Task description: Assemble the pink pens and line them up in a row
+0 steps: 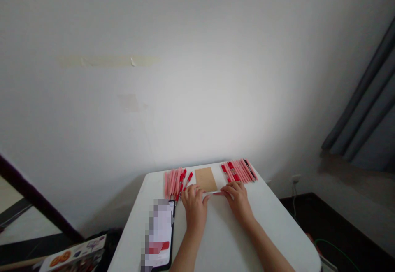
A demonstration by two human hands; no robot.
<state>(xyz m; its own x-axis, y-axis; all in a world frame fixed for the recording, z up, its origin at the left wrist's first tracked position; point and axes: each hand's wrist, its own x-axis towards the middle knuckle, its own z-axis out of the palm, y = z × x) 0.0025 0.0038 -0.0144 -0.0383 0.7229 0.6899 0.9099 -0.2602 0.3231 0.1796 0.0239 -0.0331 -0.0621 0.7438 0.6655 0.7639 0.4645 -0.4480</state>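
Observation:
My left hand and my right hand are over the middle of the white table. Between them a slim, pale pen with a reddish part lies level, its ends pinched by my fingers. Just beyond it is a flat brown rectangle, like kraft paper or card. To the left of it lies a group of pink pens, with several red pens at its right side. Farther right is a row of pink pens with red ones and a dark one among them.
A phone with a lit screen, partly blurred out, lies at the table's left edge. The wall stands right behind the table. A printed box sits low on the left, and a grey curtain hangs at right.

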